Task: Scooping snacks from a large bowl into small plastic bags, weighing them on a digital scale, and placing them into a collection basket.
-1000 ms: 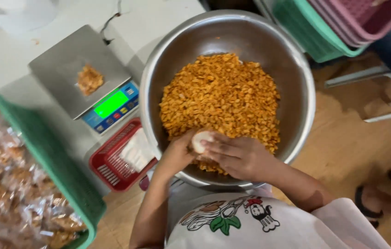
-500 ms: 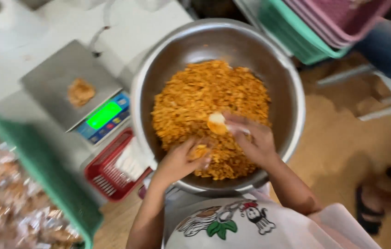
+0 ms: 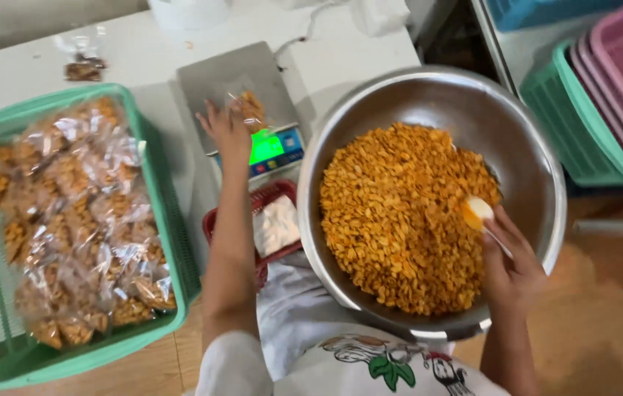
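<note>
White tabletop (image 3: 143, 55) fills the upper part of my view, and a brown floor (image 3: 605, 323) shows on the right. On the silver digital kitchen scale with a green lit display (image 3: 242, 103) lies a small clear plastic bag with orange snack pieces (image 3: 249, 110). My left hand (image 3: 227, 132) is on this bag with the fingers spread flat on the scale plate; I cannot tell if it grips the bag or only touches it.

My right hand (image 3: 509, 264) is closed around a small white plastic scoop (image 3: 476, 213), which carries some orange pieces and sits at the right edge of the snack heap. This heap of orange crunchy snack pieces (image 3: 399, 213) fills the large round steel bowl (image 3: 436, 95), just to the right of the scale.

To the left stands a green plastic basket (image 3: 157, 183) full of clear sealed bags of the same snack (image 3: 77, 213). Between the basket and the bowl, partly under my left forearm, is a small red plastic basket (image 3: 212, 227) with white empty bags (image 3: 276, 226) inside. At the right edge, stacked pink and green plastic baskets (image 3: 605, 95) stand near the bowl. One more small bag of snack (image 3: 82, 67) lies apart on the table, at the far left.
</note>
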